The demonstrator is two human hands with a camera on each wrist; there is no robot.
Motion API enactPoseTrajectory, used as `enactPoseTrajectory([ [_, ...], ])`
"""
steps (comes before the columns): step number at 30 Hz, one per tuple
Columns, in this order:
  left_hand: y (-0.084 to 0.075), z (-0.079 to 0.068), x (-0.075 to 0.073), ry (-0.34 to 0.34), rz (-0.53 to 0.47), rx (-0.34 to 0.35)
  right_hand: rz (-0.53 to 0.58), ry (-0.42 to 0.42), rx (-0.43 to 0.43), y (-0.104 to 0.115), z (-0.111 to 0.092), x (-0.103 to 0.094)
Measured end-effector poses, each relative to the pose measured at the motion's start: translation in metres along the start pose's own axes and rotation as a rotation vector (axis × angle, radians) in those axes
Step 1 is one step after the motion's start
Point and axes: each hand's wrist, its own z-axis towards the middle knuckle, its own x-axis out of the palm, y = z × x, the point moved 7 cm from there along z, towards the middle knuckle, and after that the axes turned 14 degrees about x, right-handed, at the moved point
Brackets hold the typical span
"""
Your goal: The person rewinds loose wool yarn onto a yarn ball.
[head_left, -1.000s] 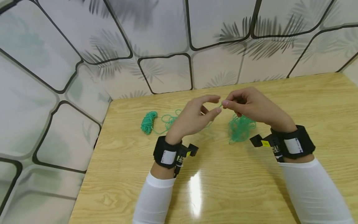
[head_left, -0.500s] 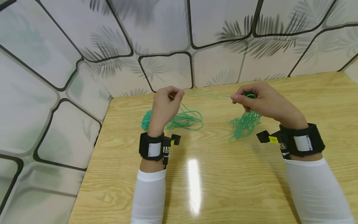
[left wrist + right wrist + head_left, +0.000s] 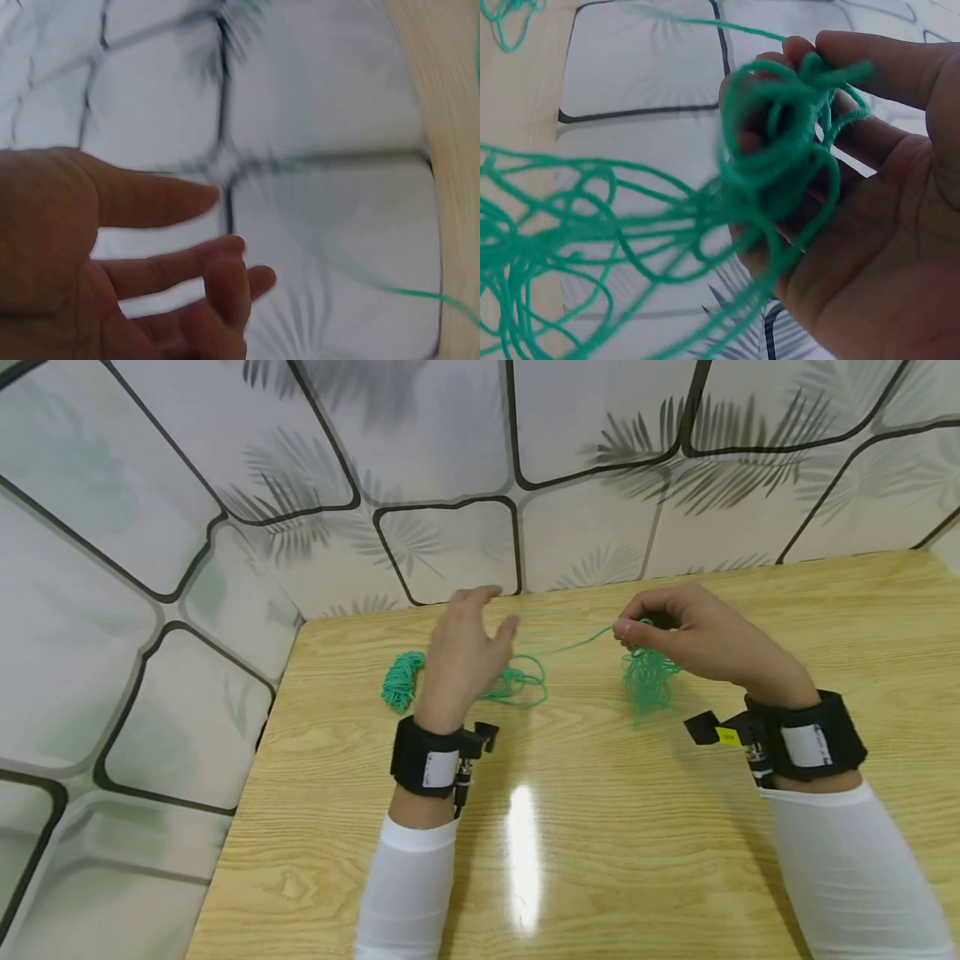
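My left hand (image 3: pixel 461 660) hovers over the table with thumb and fingers spread, nothing between them. In the left wrist view a blurred green strand (image 3: pixel 416 292) passes to the right of its fingertips. My right hand (image 3: pixel 697 635) holds a tangle of green string (image 3: pixel 780 150) in its fingers, and thumb and index fingertip pinch one strand. From that pinch the strand runs leftward toward loose green loops (image 3: pixel 517 681) on the table, partly covered by my left hand. Below my right hand, more of the tangle hangs in loose loops.
A neatly wound green string bundle (image 3: pixel 401 681) lies on the wooden table (image 3: pixel 600 843) just left of my left hand. Walls with a stone-and-leaf pattern (image 3: pixel 450 552) stand along the table's back and left edges.
My left hand first went left, drawing the strand taut, then let go and came slightly back right with its fingers opened. The strand has gone slack; my right hand keeps its hold.
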Motion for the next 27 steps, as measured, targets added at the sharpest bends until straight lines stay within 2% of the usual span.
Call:
enactPoseTrajectory([
  [2,-0.026,0.003,0.022,0.135,-0.152,0.137,-0.019,0.018,-0.046,0.005,0.001,0.007],
  [4,-0.047,0.003,0.040,0.240,-0.293,0.240,-0.039,0.026,-0.084,0.009,0.001,0.013],
  [6,-0.057,0.003,0.049,0.286,-0.352,0.298,-0.056,0.039,-0.116,0.012,0.002,0.017],
  [8,-0.059,0.003,0.049,0.268,-0.346,0.327,-0.073,0.058,-0.134,0.013,0.001,0.019],
  [11,-0.049,0.004,0.037,0.196,-0.322,0.308,-0.093,0.111,-0.130,0.012,0.000,0.019],
  [14,-0.033,0.005,0.018,0.084,-0.323,0.267,-0.098,0.149,-0.079,0.007,-0.003,0.014],
  [18,-0.005,0.003,-0.013,-0.146,-0.304,0.161,-0.101,0.125,0.015,-0.004,-0.007,0.001],
  [22,0.021,-0.005,-0.043,-0.370,-0.224,0.052,-0.108,0.103,0.077,-0.016,-0.012,-0.013],
  [24,0.031,-0.010,-0.053,-0.452,-0.179,0.004,-0.120,0.103,0.093,-0.020,-0.014,-0.017],
  [27,0.044,-0.016,-0.061,-0.519,-0.095,-0.090,-0.143,0.088,0.115,-0.025,-0.016,-0.023],
])
